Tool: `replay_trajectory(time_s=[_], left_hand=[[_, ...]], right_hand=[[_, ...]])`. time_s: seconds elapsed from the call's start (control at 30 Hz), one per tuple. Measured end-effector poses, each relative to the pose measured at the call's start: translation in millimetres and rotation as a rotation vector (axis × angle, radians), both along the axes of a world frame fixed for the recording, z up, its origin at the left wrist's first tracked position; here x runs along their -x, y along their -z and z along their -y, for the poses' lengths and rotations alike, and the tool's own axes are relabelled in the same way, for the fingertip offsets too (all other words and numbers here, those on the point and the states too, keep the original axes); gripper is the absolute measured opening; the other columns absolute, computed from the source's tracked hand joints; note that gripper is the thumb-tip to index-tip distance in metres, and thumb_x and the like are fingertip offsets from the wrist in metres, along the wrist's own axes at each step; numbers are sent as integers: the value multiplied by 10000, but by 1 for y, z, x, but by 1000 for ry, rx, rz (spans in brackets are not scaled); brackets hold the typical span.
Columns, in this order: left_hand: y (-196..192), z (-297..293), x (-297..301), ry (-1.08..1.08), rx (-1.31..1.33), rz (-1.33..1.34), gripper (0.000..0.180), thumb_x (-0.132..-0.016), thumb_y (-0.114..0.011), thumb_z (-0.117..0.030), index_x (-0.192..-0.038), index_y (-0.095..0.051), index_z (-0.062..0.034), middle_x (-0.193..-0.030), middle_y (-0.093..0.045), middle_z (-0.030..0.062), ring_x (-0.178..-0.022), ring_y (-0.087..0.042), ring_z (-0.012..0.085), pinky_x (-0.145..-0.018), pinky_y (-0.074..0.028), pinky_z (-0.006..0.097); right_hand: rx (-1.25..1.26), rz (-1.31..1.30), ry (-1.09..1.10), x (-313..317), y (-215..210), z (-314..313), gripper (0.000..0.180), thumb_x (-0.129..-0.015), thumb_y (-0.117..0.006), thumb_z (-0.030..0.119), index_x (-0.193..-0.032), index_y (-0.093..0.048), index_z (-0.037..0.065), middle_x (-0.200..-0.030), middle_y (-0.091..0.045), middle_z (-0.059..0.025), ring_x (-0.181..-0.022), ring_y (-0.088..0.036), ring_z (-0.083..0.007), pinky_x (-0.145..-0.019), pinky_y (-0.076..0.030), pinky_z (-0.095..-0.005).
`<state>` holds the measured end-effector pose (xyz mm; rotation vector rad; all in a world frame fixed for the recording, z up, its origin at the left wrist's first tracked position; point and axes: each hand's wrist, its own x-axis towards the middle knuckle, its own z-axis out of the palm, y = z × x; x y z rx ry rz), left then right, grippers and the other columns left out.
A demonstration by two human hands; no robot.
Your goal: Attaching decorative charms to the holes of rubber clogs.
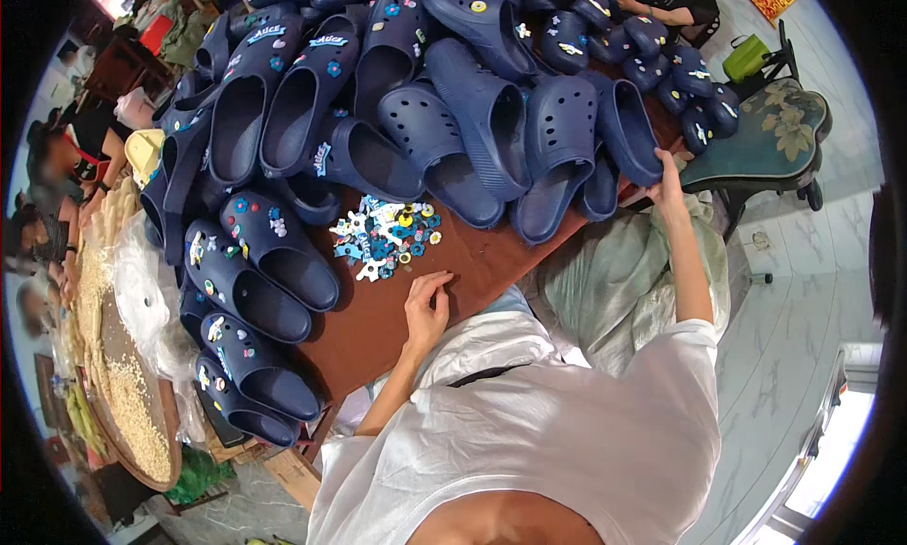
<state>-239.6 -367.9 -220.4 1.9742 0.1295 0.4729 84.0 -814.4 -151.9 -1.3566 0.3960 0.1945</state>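
A bare strip of the brown wooden bench [472,262] lies open in front of my left hand [427,309], running toward its near edge. Just beyond my fingers [436,281], a small heap of colourful plastic shoe charms [387,235] blocks the way forward. A tall pile of navy blue foam clogs [416,101] walls off the far side. More decorated navy clogs [255,299] crowd the left. My right hand [669,181] touches the pile's right edge.

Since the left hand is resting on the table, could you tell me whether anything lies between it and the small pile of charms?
Nothing visible does: the left hand rests on bare brown table, with the charm pile just beyond its fingers.
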Motion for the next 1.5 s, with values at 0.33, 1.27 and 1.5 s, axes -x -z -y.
replay_trajectory(time_s=[0.33, 1.27, 1.5], left_hand=[[7, -4, 6, -43, 38, 19, 278, -849, -580, 60, -1056, -732, -45, -1069, -715, 138, -1021, -659, 314, -896, -531, 396], [3, -7, 15, -16, 67, 30, 304, -824, -571, 42, -1076, -721, -36, -1079, -704, 135, -1044, -640, 318, -915, -523, 399], [10, -4, 14, -4, 112, 67, 307, -809, -561, 61, -1059, -710, -37, -1073, -695, 120, -1040, -628, 314, -935, -507, 405]], right_hand=[[-77, 68, 18, -16, -9, -23, 501, -958, -621, 481, -1315, -580, 132, -1295, -622, -61, -1167, -592, -234, -930, -508, -435], [912, 1250, -590, 175, -65, -336, 316, -865, -644, 12, -1179, -615, 31, -1184, -548, -187, -1146, -526, -351, -990, -427, -440], [1024, 1220, -187, 122, -59, -329, 621, -942, -645, 138, -1453, -369, -82, -1415, -392, -286, -1332, -370, -424, -1148, -267, -495]])
